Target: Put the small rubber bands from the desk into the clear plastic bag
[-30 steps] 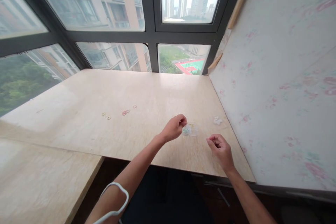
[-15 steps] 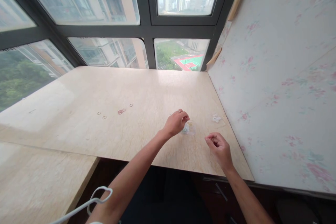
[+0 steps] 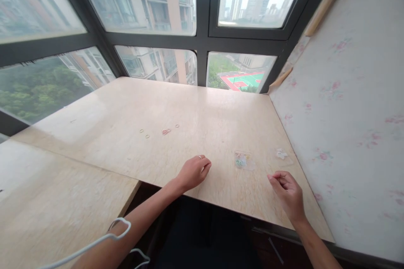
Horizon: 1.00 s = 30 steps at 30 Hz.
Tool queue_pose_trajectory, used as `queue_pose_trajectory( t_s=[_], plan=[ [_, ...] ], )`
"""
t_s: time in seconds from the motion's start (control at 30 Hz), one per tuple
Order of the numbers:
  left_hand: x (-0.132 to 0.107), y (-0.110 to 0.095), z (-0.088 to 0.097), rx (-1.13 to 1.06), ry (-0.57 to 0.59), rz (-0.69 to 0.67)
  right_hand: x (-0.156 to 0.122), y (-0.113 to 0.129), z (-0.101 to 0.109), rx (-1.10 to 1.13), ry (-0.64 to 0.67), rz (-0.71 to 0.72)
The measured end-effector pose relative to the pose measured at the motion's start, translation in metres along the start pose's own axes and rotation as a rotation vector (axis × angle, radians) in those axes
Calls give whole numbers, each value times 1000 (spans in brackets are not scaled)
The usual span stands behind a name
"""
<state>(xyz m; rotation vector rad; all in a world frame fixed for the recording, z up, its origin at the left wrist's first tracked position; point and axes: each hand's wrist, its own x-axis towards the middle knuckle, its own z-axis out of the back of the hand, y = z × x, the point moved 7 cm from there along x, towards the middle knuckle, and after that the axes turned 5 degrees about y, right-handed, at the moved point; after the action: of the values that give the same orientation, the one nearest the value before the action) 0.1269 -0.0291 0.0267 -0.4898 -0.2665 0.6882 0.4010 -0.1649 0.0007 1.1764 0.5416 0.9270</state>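
My left hand [image 3: 193, 171] hovers low over the light wooden table [image 3: 195, 109], fingers curled together, with a ring on one finger; I see nothing in it. My right hand [image 3: 286, 191] rests near the table's front right edge, fingers loosely curled, and whether it holds anything is unclear. Between the two hands lies a small clear plastic bag [image 3: 243, 160] with several coloured rubber bands inside. A small white piece [image 3: 280, 154] lies to the bag's right, close to the wall.
Several loose rubber bands [image 3: 166, 131] lie scattered mid-table, red and yellowish. A floral papered wall [image 3: 347, 105] bounds the table's right side. Large windows [image 3: 158, 0] run along the back. A second lower tabletop [image 3: 59, 201] adjoins on the left. A white cord [image 3: 101, 237] hangs by my left arm.
My left hand has left the clear bag and drawn back toward me and to the left. The bag now lies alone on the table. My right hand has barely moved.
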Motion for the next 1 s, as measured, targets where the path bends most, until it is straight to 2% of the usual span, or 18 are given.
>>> queue_pose_trajectory(
  t_s=[0.1, 0.23, 0.37, 0.5, 0.63, 0.77, 0.87, 1.0],
  plan=[
    [-29, 5, -5, 68, 80, -72, -6, 14, -15, 28, -17, 37],
    [-58, 12, 1, 56, 67, -100, -9, 50, -61, 122, 65, 104],
    [-72, 19, 8, -40, -6, -88, 4, 94, -134, 227, 249, 157],
    [-77, 23, 5, -75, -62, -79, 25, 127, -227, 250, 485, 166],
    [-76, 25, -3, 23, -95, -28, 40, 147, -323, 42, 711, 249],
    [-76, 25, -8, 83, -90, -30, 40, 161, -404, -430, 891, 492],
    [-78, 26, -10, 102, -73, -36, 41, 166, -443, -590, 948, 556],
    [-78, 27, -13, 137, -40, -27, 41, 168, -473, -725, 988, 588]
  ],
)
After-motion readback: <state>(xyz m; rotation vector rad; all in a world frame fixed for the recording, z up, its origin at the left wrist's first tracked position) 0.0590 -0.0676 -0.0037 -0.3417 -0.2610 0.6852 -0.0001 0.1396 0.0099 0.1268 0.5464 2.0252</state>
